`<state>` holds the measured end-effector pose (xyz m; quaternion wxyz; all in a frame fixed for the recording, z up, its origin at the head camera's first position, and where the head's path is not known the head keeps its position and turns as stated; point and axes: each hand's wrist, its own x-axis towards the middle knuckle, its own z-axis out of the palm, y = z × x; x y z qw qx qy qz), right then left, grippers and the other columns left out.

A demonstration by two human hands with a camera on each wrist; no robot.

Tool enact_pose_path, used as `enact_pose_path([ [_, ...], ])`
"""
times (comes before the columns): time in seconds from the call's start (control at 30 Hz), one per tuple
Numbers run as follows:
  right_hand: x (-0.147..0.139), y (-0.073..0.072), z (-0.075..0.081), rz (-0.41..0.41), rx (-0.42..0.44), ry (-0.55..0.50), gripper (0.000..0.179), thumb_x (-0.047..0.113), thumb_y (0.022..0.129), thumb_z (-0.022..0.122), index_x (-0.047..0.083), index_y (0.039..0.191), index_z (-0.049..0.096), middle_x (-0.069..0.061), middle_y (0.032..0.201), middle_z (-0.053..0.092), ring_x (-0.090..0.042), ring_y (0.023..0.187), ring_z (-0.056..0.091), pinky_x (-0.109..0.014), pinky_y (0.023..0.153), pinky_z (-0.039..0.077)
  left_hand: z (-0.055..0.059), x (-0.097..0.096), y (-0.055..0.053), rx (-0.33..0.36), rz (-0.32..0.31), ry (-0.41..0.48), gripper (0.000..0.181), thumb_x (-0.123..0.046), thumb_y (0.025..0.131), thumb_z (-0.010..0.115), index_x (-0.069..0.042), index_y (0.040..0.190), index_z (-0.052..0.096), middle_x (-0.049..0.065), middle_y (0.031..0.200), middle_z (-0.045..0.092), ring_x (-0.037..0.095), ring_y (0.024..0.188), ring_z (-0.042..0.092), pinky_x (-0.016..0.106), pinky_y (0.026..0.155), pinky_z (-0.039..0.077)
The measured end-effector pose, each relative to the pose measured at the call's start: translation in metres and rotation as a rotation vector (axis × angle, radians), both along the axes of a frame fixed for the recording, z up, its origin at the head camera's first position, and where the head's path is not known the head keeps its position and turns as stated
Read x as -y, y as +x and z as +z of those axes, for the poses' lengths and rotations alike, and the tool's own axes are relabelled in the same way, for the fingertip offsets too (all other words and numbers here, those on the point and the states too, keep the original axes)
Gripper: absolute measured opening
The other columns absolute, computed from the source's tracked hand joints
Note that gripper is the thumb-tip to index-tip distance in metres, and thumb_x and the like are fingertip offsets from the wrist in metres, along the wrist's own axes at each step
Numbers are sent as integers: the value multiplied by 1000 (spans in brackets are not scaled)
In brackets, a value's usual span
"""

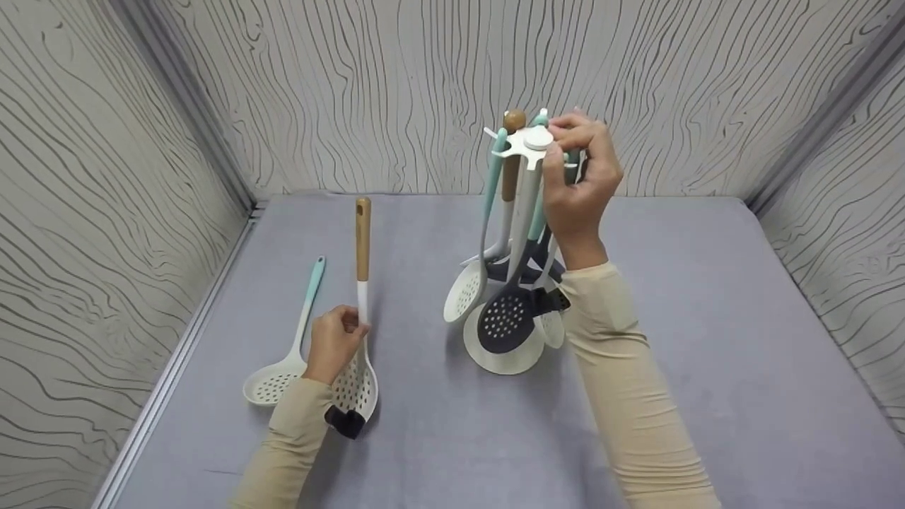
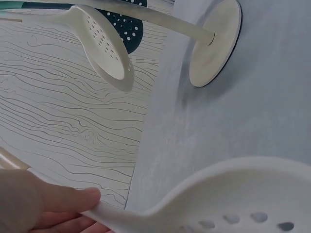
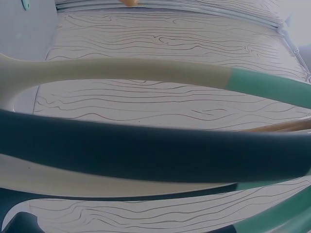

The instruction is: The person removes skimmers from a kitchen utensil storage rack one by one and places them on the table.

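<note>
- Wood-handled spoon (image 1: pixel 363 244): over desk (image 1: pixel 424 438), just R of mint-handled spoon (image 1: pixel 286 370).
- Your L hand (image 1: pixel 336 343) pinches its neck; R hand (image 1: pixel 584 180) pinches rack (image 1: pixel 527 145) top, utensils (image 1: pixel 466 291) hanging round.
- Step looks like handling spoon w/ rack steadied; next prob. needs firm L pinch, steady rack.

Grey cloth (image 1: pixel 707 367) bears mint-handled skimmer (image 1: pixel 288 367) and utensil stand (image 1: pixel 505 363).

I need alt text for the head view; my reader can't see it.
The left hand pinches a white, wooden-handled slotted skimmer, while the right hand grips the top of a white, round-based stand hung with kitchen utensils. A mint-handled white slotted spoon lies leftmost on a grey cloth.
</note>
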<state>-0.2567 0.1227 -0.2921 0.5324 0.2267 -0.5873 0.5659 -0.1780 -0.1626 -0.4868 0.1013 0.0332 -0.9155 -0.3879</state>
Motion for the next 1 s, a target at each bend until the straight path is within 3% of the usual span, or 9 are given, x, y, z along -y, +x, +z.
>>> enact_pose_path([
  [0.33, 1, -2, 1, -9, -18, 4, 26, 14, 76, 54, -12, 73, 54, -30, 83, 63, -18, 91, 65, -39, 109, 48, 1, 13, -10, 135, 7, 9, 19, 2, 82, 66, 12, 98, 65, 26, 91, 69, 30, 81, 66, 38, 71, 59],
  [0.73, 1, 0, 0, -15, -24, 5, 26, 14, 76, 54, -12, 73, 54, -29, 84, 64, -18, 91, 66, -43, 110, 48, 7, 16, -16, 177, -21, -99, 18, 0, 81, 67, 12, 95, 66, 24, 87, 69, 28, 76, 66, 37, 65, 58],
  [1.0, 1, -1, -1, -20, -26, 3, 26, 14, 75, 54, -12, 73, 54, -29, 84, 64, -20, 91, 65, -42, 109, 48, 4, 12, -23, 269, -20, -71, 15, 1, 80, 68, 11, 91, 64, 22, 85, 68, 23, 74, 62, 32, 64, 55],
])
